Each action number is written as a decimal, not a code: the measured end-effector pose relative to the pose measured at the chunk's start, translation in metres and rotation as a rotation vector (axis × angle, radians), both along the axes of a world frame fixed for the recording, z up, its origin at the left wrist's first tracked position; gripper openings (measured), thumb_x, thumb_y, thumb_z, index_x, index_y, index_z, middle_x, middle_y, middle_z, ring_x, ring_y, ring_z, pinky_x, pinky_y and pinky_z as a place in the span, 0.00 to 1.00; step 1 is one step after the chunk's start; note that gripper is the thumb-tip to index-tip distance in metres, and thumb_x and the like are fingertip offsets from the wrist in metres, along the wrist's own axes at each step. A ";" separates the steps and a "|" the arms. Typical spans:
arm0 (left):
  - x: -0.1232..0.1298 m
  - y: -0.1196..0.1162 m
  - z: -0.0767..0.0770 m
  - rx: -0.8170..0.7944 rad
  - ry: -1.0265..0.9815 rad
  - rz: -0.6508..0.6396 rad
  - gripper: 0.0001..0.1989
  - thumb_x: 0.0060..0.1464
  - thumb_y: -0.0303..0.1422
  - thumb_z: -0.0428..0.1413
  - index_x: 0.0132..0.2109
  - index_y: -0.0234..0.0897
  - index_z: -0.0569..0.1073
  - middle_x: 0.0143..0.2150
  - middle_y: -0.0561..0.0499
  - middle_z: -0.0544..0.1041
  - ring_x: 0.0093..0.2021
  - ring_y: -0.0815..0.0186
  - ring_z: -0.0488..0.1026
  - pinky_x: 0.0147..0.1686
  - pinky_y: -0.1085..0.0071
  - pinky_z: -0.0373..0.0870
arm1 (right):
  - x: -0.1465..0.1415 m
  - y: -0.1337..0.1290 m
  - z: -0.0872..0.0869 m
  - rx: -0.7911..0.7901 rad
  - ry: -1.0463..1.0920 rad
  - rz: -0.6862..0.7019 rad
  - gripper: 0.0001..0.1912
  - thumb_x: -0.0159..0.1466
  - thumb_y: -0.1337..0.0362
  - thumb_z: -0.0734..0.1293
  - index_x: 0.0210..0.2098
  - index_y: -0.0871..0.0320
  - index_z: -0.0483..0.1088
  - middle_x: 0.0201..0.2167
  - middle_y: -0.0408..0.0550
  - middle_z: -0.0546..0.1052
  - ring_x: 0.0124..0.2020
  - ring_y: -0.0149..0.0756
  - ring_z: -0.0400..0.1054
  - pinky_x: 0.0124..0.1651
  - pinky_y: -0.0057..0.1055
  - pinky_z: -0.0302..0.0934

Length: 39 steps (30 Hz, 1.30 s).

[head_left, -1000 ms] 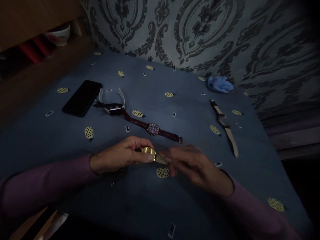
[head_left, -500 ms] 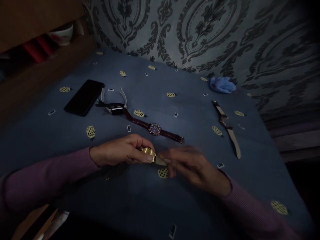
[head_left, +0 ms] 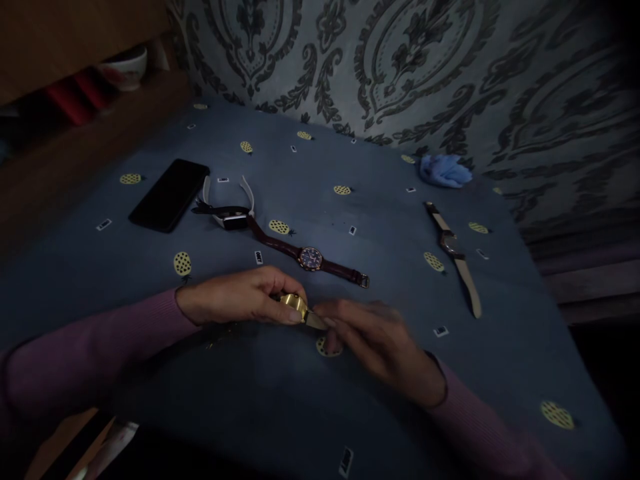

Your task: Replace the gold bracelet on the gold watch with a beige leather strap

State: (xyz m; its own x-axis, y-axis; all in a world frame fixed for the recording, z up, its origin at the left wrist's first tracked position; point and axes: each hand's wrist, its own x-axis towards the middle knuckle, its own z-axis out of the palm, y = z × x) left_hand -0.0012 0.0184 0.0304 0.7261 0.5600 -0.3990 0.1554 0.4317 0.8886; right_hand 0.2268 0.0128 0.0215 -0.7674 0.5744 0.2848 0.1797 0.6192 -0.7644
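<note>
My left hand (head_left: 245, 295) pinches a gold wristwatch (head_left: 294, 305) by its case, between thumb and fingers. From the case a light-backed watch strap (head_left: 316, 321) runs to the right. My right hand (head_left: 373, 337) is closed on that strap near the case, and its fingers hide the strap's far end. Just behind the hands lies a watch with a dark blue dial and brown strap (head_left: 311, 259), stretched across the cloth. Its left end meets a smartwatch with a pale band (head_left: 235, 221), with a dark strap lying over it.
A black phone (head_left: 170, 195) lies at the left. Toward the right, another watch (head_left: 451, 245) rests face down beneath a crumpled blue cloth (head_left: 445, 171). The pineapple-print tablecloth (head_left: 380, 220) reaches the patterned wall. A shelf with a bowl (head_left: 125, 70) stands at the far left.
My right hand has shifted slightly left and down, still on the strap. The gold watch in my left hand has moved a little to the left. The other things lie as before.
</note>
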 end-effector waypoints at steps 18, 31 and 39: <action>-0.002 0.003 0.001 0.063 0.013 -0.034 0.08 0.55 0.35 0.56 0.34 0.34 0.68 0.27 0.57 0.60 0.27 0.72 0.54 0.27 0.74 0.52 | 0.002 -0.003 -0.002 -0.058 -0.018 -0.043 0.10 0.69 0.74 0.58 0.44 0.60 0.68 0.23 0.40 0.75 0.23 0.27 0.72 0.31 0.23 0.68; 0.002 -0.004 -0.004 -0.005 -0.042 0.062 0.09 0.53 0.35 0.58 0.32 0.34 0.69 0.27 0.57 0.62 0.27 0.73 0.56 0.28 0.75 0.54 | 0.003 0.007 0.000 -0.124 0.011 0.055 0.10 0.70 0.71 0.58 0.40 0.60 0.71 0.21 0.39 0.71 0.22 0.26 0.70 0.28 0.22 0.65; 0.005 -0.005 -0.002 -0.064 -0.059 0.123 0.12 0.53 0.37 0.60 0.31 0.33 0.69 0.25 0.59 0.60 0.23 0.75 0.51 0.23 0.75 0.48 | 0.001 0.011 0.004 -0.133 0.017 0.065 0.10 0.71 0.70 0.57 0.40 0.60 0.71 0.19 0.38 0.71 0.20 0.26 0.69 0.28 0.23 0.65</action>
State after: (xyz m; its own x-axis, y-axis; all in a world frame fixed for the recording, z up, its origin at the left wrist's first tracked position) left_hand 0.0039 0.0132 0.0286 0.6768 0.6209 -0.3955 0.0465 0.5002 0.8647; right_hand 0.2280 0.0234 0.0253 -0.7999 0.5572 0.2229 0.1290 0.5225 -0.8428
